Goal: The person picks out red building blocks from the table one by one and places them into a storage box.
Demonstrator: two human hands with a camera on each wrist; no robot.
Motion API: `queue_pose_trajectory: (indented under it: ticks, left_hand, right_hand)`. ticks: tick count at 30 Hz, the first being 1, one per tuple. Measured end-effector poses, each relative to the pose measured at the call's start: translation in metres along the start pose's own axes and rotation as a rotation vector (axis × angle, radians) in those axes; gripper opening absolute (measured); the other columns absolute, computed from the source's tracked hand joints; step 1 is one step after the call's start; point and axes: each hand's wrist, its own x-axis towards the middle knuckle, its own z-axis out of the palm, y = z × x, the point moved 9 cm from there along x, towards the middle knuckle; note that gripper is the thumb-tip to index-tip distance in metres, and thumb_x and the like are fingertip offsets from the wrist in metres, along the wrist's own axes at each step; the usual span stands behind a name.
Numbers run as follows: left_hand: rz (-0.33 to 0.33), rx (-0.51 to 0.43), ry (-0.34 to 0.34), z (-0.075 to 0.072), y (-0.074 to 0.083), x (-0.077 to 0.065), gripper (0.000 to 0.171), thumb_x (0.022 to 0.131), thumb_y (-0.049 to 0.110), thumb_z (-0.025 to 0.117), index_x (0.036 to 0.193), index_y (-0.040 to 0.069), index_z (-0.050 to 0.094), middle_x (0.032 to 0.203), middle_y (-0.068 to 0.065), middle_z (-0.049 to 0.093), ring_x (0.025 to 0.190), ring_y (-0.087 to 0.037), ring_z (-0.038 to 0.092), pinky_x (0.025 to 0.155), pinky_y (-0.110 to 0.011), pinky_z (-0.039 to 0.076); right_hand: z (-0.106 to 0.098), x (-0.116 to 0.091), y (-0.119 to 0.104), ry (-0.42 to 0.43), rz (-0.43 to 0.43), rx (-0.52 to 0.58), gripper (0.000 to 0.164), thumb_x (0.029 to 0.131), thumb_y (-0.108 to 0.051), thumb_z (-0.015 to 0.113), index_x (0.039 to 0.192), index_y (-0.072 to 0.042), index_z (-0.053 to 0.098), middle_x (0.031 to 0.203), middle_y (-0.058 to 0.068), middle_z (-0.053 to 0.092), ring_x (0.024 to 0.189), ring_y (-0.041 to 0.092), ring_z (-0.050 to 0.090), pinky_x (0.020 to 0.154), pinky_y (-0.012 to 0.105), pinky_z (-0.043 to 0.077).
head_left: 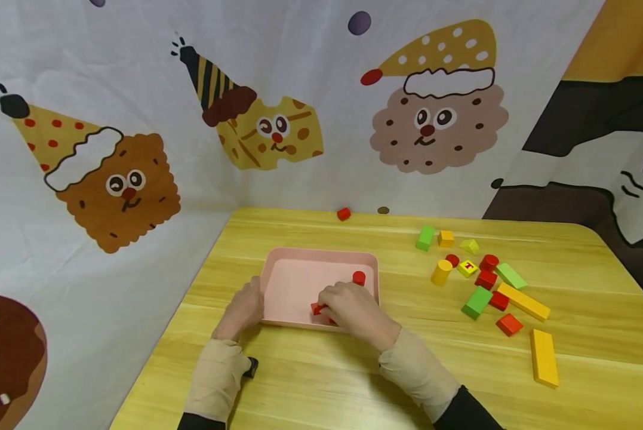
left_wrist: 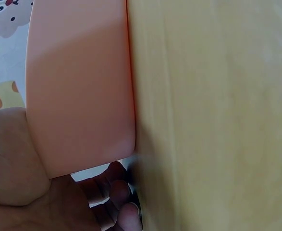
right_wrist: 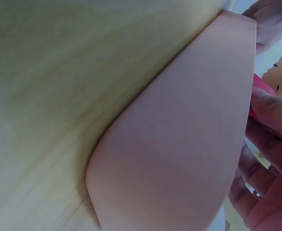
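Observation:
A pink tray lies on the wooden table. My left hand grips its near left corner. In the left wrist view the thumb lies against the rim and the fingers curl along the outside. Over the tray's near right part, my right hand pinches a red block, whose shape is partly covered. The right wrist view shows the thumb against this red block behind the tray wall. A red cylinder stands inside the tray. Another bit of red shows under the right hand.
Right of the tray lie scattered blocks, among them a yellow cylinder, a green block, a red block and a long yellow block. One red block sits at the table's back edge, by the printed cloth.

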Motion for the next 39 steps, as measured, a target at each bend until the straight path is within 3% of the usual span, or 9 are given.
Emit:
queue_pose_trajectory:
  ticks: [26,39]
  left_hand:
    - [-0.002,-0.009,0.02,-0.001,-0.001,0.0,0.018,0.1,0.005,0.033,0.112,-0.003,0.045,0.087,-0.019,0.054,0.078,-0.037,0.057,0.067,-0.053,0.047]
    - [0.017,-0.013,0.024,-0.001,0.0,0.0,0.019,0.1,0.005,0.035,0.113,-0.004,0.045,0.086,-0.019,0.053,0.077,-0.036,0.056,0.067,-0.052,0.046]
  right_hand:
    - [0.022,0.007,0.001,-0.046,-0.025,-0.015,0.008,0.085,-0.02,0.076,0.082,-0.019,0.069,0.08,-0.009,0.066,0.07,0.012,0.044,0.066,0.023,0.039]
    - [0.031,0.01,0.001,-0.079,-0.028,-0.015,0.011,0.086,-0.017,0.074,0.077,-0.02,0.069,0.079,-0.011,0.067,0.068,0.011,0.044,0.063,0.023,0.038]
